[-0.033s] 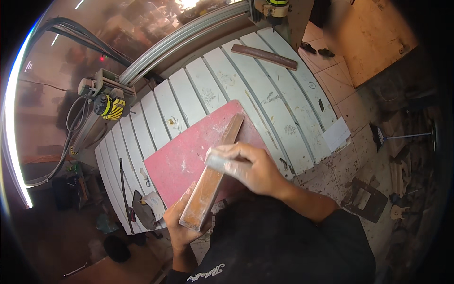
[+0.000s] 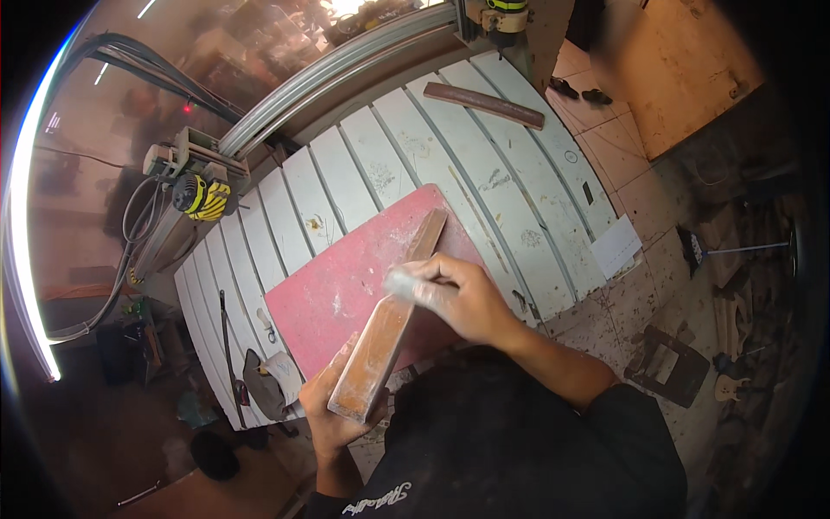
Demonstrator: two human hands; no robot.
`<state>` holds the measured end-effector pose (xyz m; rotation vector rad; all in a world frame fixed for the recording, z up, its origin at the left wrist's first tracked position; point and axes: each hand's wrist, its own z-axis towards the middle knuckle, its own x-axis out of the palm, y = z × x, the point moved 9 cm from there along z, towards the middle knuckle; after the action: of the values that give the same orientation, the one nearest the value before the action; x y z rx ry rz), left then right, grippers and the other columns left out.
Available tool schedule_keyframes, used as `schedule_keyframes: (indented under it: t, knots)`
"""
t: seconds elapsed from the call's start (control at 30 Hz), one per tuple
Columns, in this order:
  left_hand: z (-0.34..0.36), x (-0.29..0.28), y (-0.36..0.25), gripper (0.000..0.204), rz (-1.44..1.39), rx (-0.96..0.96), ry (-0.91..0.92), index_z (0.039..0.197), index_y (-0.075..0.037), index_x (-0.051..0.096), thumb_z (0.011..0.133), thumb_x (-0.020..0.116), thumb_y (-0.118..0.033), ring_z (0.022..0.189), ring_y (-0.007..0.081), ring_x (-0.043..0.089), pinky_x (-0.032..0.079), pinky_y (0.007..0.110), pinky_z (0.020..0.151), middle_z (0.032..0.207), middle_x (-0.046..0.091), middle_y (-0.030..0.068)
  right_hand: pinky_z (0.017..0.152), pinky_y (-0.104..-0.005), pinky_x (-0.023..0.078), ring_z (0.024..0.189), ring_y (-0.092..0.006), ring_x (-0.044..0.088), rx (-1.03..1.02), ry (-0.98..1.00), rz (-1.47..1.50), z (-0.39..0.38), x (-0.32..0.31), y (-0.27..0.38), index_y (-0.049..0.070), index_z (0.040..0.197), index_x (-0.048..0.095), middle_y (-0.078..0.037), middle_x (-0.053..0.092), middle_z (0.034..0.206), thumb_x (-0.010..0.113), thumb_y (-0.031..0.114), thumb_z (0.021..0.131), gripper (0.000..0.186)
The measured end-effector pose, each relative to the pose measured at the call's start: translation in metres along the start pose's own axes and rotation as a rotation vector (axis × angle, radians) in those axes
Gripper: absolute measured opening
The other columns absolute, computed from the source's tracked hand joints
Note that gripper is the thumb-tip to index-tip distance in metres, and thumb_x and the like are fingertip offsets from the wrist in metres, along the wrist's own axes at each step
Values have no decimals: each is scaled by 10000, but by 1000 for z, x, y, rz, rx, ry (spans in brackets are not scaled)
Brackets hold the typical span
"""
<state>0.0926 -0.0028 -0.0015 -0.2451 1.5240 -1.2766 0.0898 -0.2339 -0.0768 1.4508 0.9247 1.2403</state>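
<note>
A long wooden bar (image 2: 373, 356), brown and dusty, slants from near my body up over a pink board (image 2: 320, 294). My left hand (image 2: 324, 413) is wrapped round its near end from below and the left side. In my right hand (image 2: 467, 303), closed and pale with dust, a small grey block (image 2: 400, 284) that looks like a sanding block is pinched between thumb and fingers. It lies against the bar's upper face around mid-length, and the fingers partly hide it. Past my right hand, the narrower far end of the bar points away over the pink board.
The white slatted machine table (image 2: 363, 164) bears a dark wooden strip (image 2: 484, 104) at the far right. A metal rail (image 2: 346, 69) and a yellow-black spindle motor (image 2: 201, 197) stand beyond. A paper sheet (image 2: 616, 245) lies at the right edge, a dark rod (image 2: 227, 346) at the left.
My right hand has slid the grey block slightly up along the bar, away from my body. My left hand and the bar stay nearly where they were.
</note>
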Motion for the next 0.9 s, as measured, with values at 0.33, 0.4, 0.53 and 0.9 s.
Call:
schedule_keyframes:
  t: [0.33,0.4,0.53,0.9]
  knots:
    - [7,-10,2,782,9,42,-34,1359,108,597,660,871,-112,1052,261,770,580,350,937,1184,761,226,1010,-365,529,1196,-220,663,11,-134,-26,-1,-4,-26,-27,1111,683,-182,725,1267,688,104,1001,172]
    - [12,-11,-3,786,18,44,-40,1356,115,595,661,877,-121,1037,254,769,579,346,928,1162,765,217,1014,-371,524,1197,-227,655,196,-135,23,4,-10,-55,-29,1111,673,-178,717,1249,682,94,1001,165]
    - [10,-21,7,791,-7,-3,-91,1344,133,592,668,892,-146,1002,233,764,578,347,914,1098,772,192,951,-439,552,1140,-335,688,-435,-144,-342,-21,17,61,21,1055,680,-229,715,1196,756,143,933,188]
    - [15,-39,27,888,27,-67,-123,1384,139,541,662,919,-212,1060,264,738,556,380,980,1177,733,205,919,-456,543,1162,-345,648,-299,-236,-181,-14,19,-2,25,1099,623,-235,650,1175,752,161,943,244]
